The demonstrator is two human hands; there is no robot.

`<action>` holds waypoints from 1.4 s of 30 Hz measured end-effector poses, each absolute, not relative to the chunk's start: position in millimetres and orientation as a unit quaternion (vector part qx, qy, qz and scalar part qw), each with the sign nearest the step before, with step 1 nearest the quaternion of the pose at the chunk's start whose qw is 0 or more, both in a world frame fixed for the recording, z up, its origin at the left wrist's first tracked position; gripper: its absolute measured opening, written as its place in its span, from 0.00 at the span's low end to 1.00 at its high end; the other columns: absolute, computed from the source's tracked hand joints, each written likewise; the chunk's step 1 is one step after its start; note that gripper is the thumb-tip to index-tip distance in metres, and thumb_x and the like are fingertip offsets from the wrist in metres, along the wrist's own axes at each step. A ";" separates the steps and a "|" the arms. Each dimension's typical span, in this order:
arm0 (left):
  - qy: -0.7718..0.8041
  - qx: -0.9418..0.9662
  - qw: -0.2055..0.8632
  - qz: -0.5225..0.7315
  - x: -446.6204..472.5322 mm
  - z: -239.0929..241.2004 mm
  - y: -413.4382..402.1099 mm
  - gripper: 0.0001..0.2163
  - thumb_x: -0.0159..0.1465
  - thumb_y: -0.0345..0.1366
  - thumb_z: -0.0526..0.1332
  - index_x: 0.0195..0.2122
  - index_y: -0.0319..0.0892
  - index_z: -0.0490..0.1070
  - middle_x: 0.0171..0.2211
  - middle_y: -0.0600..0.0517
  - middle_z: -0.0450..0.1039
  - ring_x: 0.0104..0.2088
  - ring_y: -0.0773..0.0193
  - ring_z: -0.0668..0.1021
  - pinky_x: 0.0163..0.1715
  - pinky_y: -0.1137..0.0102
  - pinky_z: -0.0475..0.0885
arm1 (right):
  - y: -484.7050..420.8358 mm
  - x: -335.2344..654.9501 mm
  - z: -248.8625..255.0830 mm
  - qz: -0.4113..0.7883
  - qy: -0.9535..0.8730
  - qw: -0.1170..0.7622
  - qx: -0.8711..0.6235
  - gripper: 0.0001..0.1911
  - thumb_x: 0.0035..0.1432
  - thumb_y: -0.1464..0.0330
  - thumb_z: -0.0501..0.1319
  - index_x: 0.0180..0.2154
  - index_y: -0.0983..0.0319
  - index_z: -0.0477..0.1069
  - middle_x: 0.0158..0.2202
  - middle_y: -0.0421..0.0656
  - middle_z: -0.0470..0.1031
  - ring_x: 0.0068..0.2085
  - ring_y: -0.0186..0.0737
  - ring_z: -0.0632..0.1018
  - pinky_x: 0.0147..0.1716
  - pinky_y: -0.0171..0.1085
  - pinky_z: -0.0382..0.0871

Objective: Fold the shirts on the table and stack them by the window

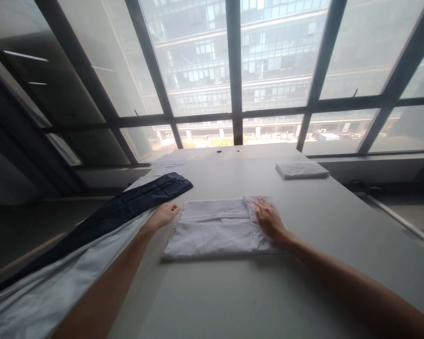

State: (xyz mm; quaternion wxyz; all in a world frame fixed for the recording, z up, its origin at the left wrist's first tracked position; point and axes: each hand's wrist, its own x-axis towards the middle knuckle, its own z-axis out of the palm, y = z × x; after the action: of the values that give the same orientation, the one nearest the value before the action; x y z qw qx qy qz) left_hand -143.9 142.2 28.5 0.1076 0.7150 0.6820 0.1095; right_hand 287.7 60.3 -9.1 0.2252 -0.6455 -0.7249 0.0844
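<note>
A white cloth (215, 235), folded into a flat rectangle, lies in front of me on the white table (212, 296). Its left edge looks gathered or frilled, and a fold line runs across its middle. My left hand (165, 215) is at the far left corner of the cloth, with fingers curled in and pinching its edge. On the right end, where a strip is folded over, my right hand (268, 219) rests flat with fingers stretched out.
Left of the cloth, a dark navy garment (151, 190) and a long white fabric (88, 256) hang over the table's left side. White papers (167, 162) lie at the far left. A folded white cloth (301, 170) sits at the far right edge. Windows (272, 56) rise behind the table.
</note>
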 end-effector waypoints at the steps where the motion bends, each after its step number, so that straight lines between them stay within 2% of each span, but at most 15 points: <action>1: 0.692 0.699 0.148 0.103 -142.3 33.4 141.2 0.22 0.61 0.56 0.57 0.33 0.40 0.76 0.35 0.42 0.80 0.39 0.47 0.82 0.40 0.62 0.76 | 60.2 288.9 -7.7 0.079 -0.719 0.234 -0.650 0.28 0.72 0.67 0.42 0.67 0.66 0.64 0.71 0.53 0.59 0.72 0.46 0.57 0.70 0.50 0.46; 4: 0.696 0.653 0.286 0.082 -140.2 47.5 134.9 0.27 0.51 0.63 0.65 0.28 0.39 0.75 0.28 0.45 0.78 0.30 0.54 0.80 0.29 0.68 0.73 | 57.6 291.3 -7.1 0.056 -0.725 0.234 -0.646 0.29 0.69 0.69 0.47 0.69 0.67 0.61 0.72 0.54 0.56 0.73 0.48 0.55 0.71 0.51 0.45; 7: 0.684 0.619 0.381 0.063 -140.8 59.1 126.0 0.30 0.40 0.64 0.73 0.26 0.38 0.76 0.27 0.45 0.78 0.28 0.58 0.78 0.27 0.71 0.70 | 54.3 291.1 -12.1 0.067 -0.750 0.193 -0.629 0.30 0.69 0.66 0.49 0.70 0.64 0.59 0.74 0.53 0.53 0.74 0.52 0.52 0.70 0.54 0.44; 12: 0.647 0.608 0.456 0.069 -141.5 68.5 115.2 0.29 0.38 0.62 0.76 0.25 0.39 0.76 0.25 0.48 0.75 0.26 0.63 0.74 0.26 0.72 0.67 | 53.1 289.1 -17.4 0.080 -0.761 0.159 -0.624 0.30 0.71 0.63 0.46 0.70 0.64 0.59 0.74 0.54 0.50 0.74 0.54 0.51 0.70 0.56 0.42; 16: 0.639 0.615 0.457 0.069 -137.1 72.0 111.7 0.29 0.38 0.60 0.77 0.27 0.39 0.76 0.24 0.51 0.72 0.26 0.64 0.73 0.27 0.72 0.67 | 52.4 289.6 -15.2 0.079 -0.768 0.153 -0.617 0.30 0.72 0.63 0.45 0.70 0.65 0.58 0.74 0.55 0.51 0.74 0.53 0.52 0.70 0.55 0.42; 22: 0.631 0.636 0.438 0.077 -128.0 75.8 111.8 0.26 0.38 0.55 0.77 0.27 0.41 0.73 0.27 0.52 0.72 0.31 0.60 0.74 0.30 0.71 0.70 | 49.3 289.6 -8.4 0.079 -0.774 0.146 -0.611 0.30 0.72 0.62 0.46 0.70 0.66 0.58 0.74 0.56 0.51 0.74 0.55 0.50 0.70 0.56 0.41; 26: 0.645 0.615 0.442 0.100 -127.2 71.5 113.7 0.25 0.38 0.53 0.76 0.29 0.41 0.72 0.26 0.54 0.70 0.32 0.59 0.75 0.32 0.70 0.72 | 37.6 284.7 0.3 0.062 -0.815 0.176 -0.548 0.29 0.72 0.64 0.47 0.70 0.65 0.59 0.75 0.53 0.48 0.75 0.50 0.47 0.71 0.54 0.40; 29: 0.652 0.606 0.443 0.107 -129.3 66.3 116.2 0.25 0.38 0.52 0.77 0.28 0.42 0.70 0.24 0.55 0.68 0.30 0.60 0.74 0.32 0.69 0.72 | 23.9 278.5 4.3 0.083 -0.865 0.159 -0.468 0.30 0.73 0.58 0.47 0.71 0.62 0.57 0.75 0.50 0.46 0.75 0.48 0.44 0.71 0.55 0.39; 34: 0.650 0.608 0.443 0.107 -132.7 62.1 119.8 0.25 0.39 0.53 0.77 0.29 0.42 0.70 0.24 0.55 0.68 0.29 0.60 0.74 0.31 0.69 0.72 | 12.5 272.8 3.1 0.096 -0.895 0.115 -0.421 0.34 0.73 0.52 0.47 0.72 0.61 0.54 0.75 0.52 0.45 0.75 0.51 0.44 0.71 0.59 0.33; 38: 0.648 0.600 0.454 0.119 -129.9 65.4 117.1 0.27 0.39 0.54 0.77 0.32 0.42 0.72 0.26 0.55 0.69 0.29 0.61 0.74 0.31 0.70 0.71 | 20.9 276.2 1.2 0.113 -0.869 0.180 -0.447 0.32 0.74 0.53 0.45 0.71 0.59 0.57 0.74 0.50 0.51 0.74 0.48 0.51 0.71 0.57 0.41; 42: 0.636 0.574 0.495 0.146 -121.3 69.1 111.2 0.28 0.42 0.55 0.77 0.34 0.40 0.73 0.27 0.55 0.70 0.28 0.65 0.73 0.29 0.73 0.68 | 36.1 286.8 0.5 0.100 -0.771 0.348 -0.523 0.30 0.74 0.55 0.42 0.64 0.62 0.68 0.68 0.52 0.66 0.69 0.48 0.64 0.68 0.51 0.55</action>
State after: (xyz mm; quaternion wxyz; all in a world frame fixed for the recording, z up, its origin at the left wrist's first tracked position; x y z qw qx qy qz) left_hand -121.3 111.2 69.1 0.4949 0.5735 0.6362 0.1463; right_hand 286.8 36.1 0.5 0.3485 -0.5233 -0.7712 0.0999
